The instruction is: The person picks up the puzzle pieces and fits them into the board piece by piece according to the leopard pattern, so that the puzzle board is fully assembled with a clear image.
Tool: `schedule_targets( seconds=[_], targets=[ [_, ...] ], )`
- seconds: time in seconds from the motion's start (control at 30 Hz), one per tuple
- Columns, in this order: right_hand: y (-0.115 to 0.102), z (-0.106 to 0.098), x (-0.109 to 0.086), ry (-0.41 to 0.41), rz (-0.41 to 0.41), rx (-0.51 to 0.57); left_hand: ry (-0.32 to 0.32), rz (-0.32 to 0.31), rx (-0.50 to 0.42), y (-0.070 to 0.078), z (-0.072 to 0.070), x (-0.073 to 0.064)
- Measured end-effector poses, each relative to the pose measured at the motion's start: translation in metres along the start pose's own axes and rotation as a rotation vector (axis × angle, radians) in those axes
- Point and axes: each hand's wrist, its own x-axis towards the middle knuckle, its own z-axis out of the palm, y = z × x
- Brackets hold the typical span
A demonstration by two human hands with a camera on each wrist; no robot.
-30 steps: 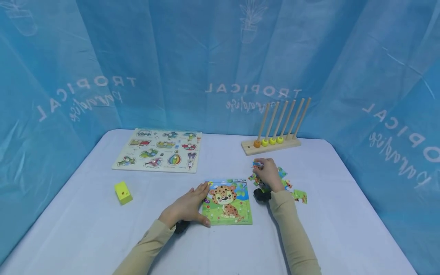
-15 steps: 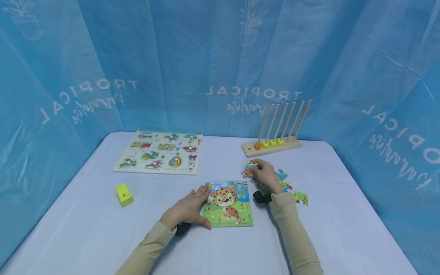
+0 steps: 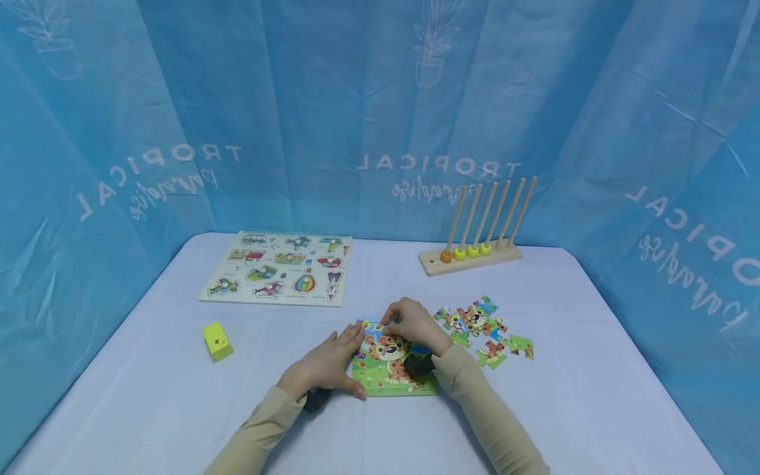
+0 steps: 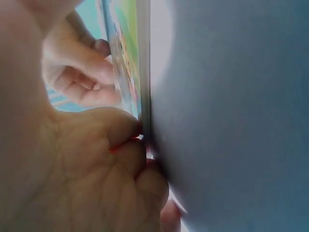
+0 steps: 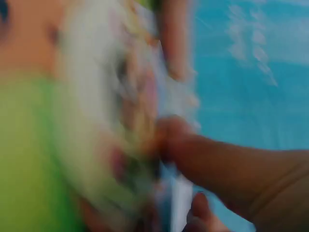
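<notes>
A square jigsaw board [image 3: 374,381] with a spotted leopard cub lies in front of me in the head view. My left hand [image 3: 325,361] rests along its left edge, thumb by the lower left corner and fingers extended toward the upper left one. Over the board's upper part, my right hand [image 3: 413,323] pinches a puzzle piece [image 3: 377,332] between thumb and fingers. That hand and its black wrist camera [image 3: 419,365] cover the board's right side. The right wrist view is blurred. Loose puzzle pieces [image 3: 477,319] lie in a loose cluster right of the board.
A peg puzzle board [image 3: 285,269] with vehicle shapes lies at the back left. The yellow block [image 3: 217,341] is nearer on the left. At the back right stands a wooden rack [image 3: 439,265] with upright rods and several beads. A blue curtain [image 3: 309,119] hangs behind the table.
My right hand lifted a puzzle piece from the cluster and carried it left over the leopard board, uncovering the other loose pieces. The left hand has stayed at the board's left edge.
</notes>
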Motion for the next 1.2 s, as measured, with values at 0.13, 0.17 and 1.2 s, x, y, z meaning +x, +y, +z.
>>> schedule_targets(
  seconds=[0.13,0.17,1.2],
  targets=[
    [-0.009,0.011,0.005,0.091,0.038,-0.122,0.001,0.015,-0.013,-0.002,0.000,0.001],
    [-0.010,0.013,0.006,0.104,0.054,-0.133,-0.002,0.017,-0.015,-0.002,0.000,0.001],
    [0.120,-0.097,-0.065,0.469,0.348,0.174,0.015,0.002,-0.042,0.003,-0.001,-0.003]
  ],
)
